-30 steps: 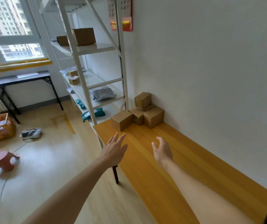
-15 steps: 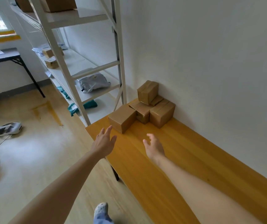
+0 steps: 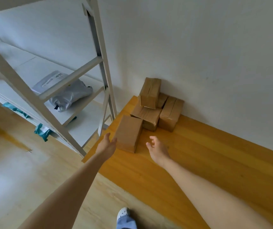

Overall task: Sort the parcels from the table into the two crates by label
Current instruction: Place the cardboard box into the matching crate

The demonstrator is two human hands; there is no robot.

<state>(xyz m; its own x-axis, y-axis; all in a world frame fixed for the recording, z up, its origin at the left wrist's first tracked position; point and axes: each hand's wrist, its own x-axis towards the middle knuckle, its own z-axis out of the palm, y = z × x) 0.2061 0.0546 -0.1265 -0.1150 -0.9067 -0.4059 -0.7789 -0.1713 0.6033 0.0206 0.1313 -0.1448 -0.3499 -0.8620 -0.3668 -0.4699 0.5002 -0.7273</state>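
Several brown cardboard parcels are piled at the far end of the yellow wooden table (image 3: pixel 206 162), against the white wall. The nearest parcel (image 3: pixel 128 133) lies flat at the table's left edge. Behind it are a dented parcel (image 3: pixel 149 117), an upright one (image 3: pixel 170 113) and one stacked on top (image 3: pixel 149 92). My left hand (image 3: pixel 106 144) is open just left of the nearest parcel, fingertips at its side. My right hand (image 3: pixel 157 149) is open just right of it, above the table. Neither hand holds anything. No crates are in view.
A white metal shelf rack (image 3: pixel 38 95) stands left of the table, holding a grey plastic mail bag (image 3: pixel 66 91) and teal bags (image 3: pixel 41 131) lower down. Light wood floor lies to the left. My shoe (image 3: pixel 123 212) shows at the bottom.
I have stepped closer to the table and the view tilted down. Both hands have moved forward to either side of the nearest parcel.
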